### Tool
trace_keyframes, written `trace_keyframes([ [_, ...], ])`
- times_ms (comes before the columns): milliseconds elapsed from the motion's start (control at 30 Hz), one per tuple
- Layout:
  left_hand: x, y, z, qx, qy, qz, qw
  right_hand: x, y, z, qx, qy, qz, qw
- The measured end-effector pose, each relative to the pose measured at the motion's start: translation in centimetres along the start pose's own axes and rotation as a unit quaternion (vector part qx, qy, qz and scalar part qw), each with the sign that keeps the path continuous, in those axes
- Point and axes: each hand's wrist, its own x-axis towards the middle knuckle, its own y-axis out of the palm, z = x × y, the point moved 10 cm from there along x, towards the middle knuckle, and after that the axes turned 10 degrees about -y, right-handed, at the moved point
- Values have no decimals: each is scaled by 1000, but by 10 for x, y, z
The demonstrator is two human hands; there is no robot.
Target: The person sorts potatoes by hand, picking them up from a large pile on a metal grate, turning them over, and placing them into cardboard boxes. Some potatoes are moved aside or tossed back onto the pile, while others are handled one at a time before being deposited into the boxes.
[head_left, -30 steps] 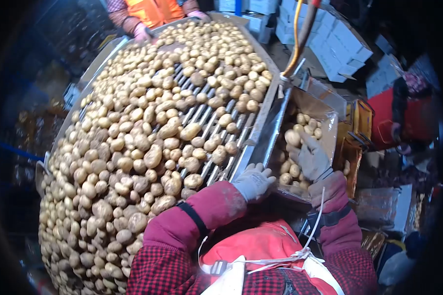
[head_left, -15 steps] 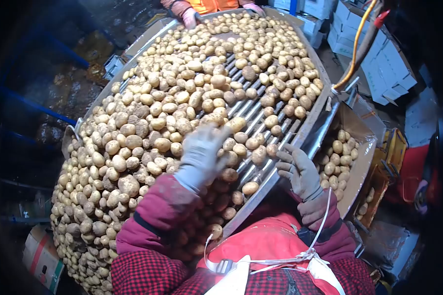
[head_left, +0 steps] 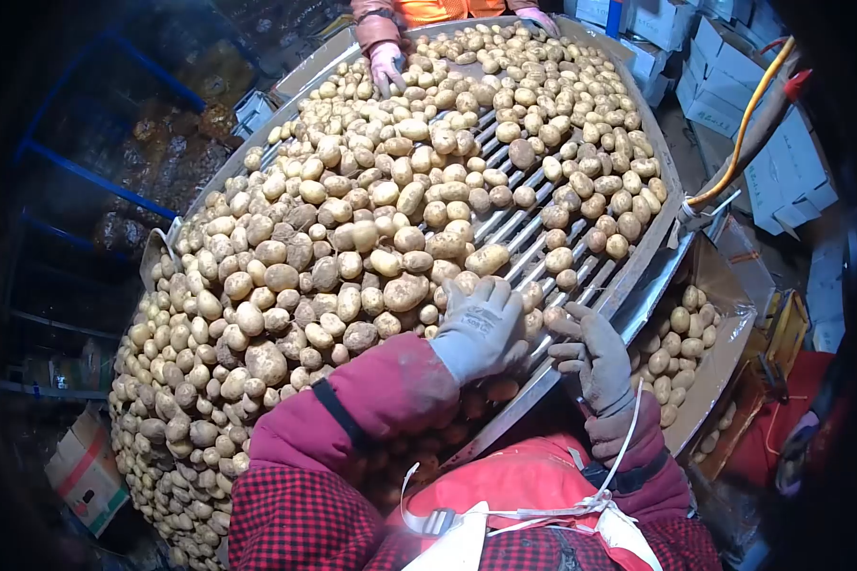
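Many potatoes (head_left: 267, 364) cover a sorting table with metal bars (head_left: 519, 228). My left hand (head_left: 481, 328), in a grey glove, rests palm down on potatoes near the table's front edge, its fingers apart and touching them. My right hand (head_left: 595, 362), gloved too, is at the metal rim (head_left: 628, 271) to the right, fingers spread toward the bars and slightly curled, with nothing visible in it. A few potatoes lie between the two hands.
Across the table a person in an orange vest has a pink-gloved hand (head_left: 387, 67) on the potatoes. A carton of potatoes (head_left: 724, 366) stands right of the table. White boxes (head_left: 781, 167) and a yellow hose (head_left: 747, 119) are at the upper right.
My left hand has moved right and lower, closer to my right hand. The view has shifted a little. The other person's hand has reached further onto the potatoes.
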Motion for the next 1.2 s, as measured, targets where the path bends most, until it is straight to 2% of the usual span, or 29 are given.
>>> trace_keyframes([
  [33, -6, -16, -4, -74, 43, 2, 996, 0, 0, 0, 0, 1, 1, 1000],
  [67, -4, -24, 7, -75, 40, 8, 996, -1, -1, -1, 2, 5, 2, 1000],
  [133, -3, -37, 17, -254, 107, 76, 958, 0, -2, -2, 2, 17, -1, 1000],
  [167, -3, -57, 34, -234, 83, 18, 969, 2, -3, -2, -4, 15, 2, 1000],
  [200, -1, -66, 60, -198, 29, 3, 980, 3, -4, -1, -10, 12, 5, 1000],
  [233, 0, -78, 91, -183, -16, -64, 981, 5, -5, -1, -9, 13, 3, 1000],
  [267, 2, -89, 120, -138, -126, -48, 981, 5, -5, -1, -13, 19, 4, 1000],
  [300, 0, -97, 149, -108, -119, -122, 979, 5, -6, -2, -16, 26, 4, 1000],
  [333, -4, -98, 178, -100, -166, -143, 970, 4, -7, -4, -16, 30, 0, 999],
  [367, -7, -97, 197, -92, -208, -125, 966, 5, -8, -4, -15, 28, 3, 999],
  [400, -8, -86, 214, -93, -234, -64, 966, 5, -8, -4, -14, 27, 5, 1000],
  [467, -18, -85, 194, -8, -146, -55, 988, 6, -10, -6, -14, 33, -3, 999],
  [533, -26, -64, 177, 101, -126, 21, 987, 6, -11, -8, -6, 35, -3, 999],
  [600, -22, -56, 159, 86, -88, 63, 990, 6, -9, -13, -2, 45, -4, 999],
  [633, -18, -57, 148, 111, -60, 53, 991, 5, -8, -13, 14, 46, -15, 999],
  [667, -13, -55, 140, 109, -55, 95, 988, 5, -8, -10, 29, 44, -28, 998],
  [733, -7, -42, 131, 185, -49, 138, 972, 3, -7, -7, 31, 55, -29, 998],
  [767, -4, -36, 129, 183, -44, 143, 972, 3, -6, -5, 25, 50, -31, 998],
  [833, -1, -33, 134, 159, -69, 76, 982, 3, -7, -7, 24, 44, -34, 998],
  [867, 3, -26, 143, 163, -38, -4, 986, 4, -9, -10, 30, 43, -35, 998],
  [967, 32, -33, 138, 65, -88, -3, 994, 5, -8, -9, 12, 26, -25, 999],
  [1000, 39, -33, 143, 53, -101, -37, 993, 5, -7, -8, 11, 27, -30, 999],
  [1067, 59, -38, 162, 6, -124, -49, 991, 3, -8, -6, 8, 22, -33, 999],
  [1133, 61, -74, 182, -62, -224, -116, 966, 3, -4, -5, -53, -3, 1, 999],
  [1167, 57, -87, 187, -33, -160, -181, 970, 1, 3, -3, -71, 3, 12, 997],
  [1200, 46, -105, 179, -32, -133, -180, 974, 0, 11, -6, -68, 1, 15, 998],
])
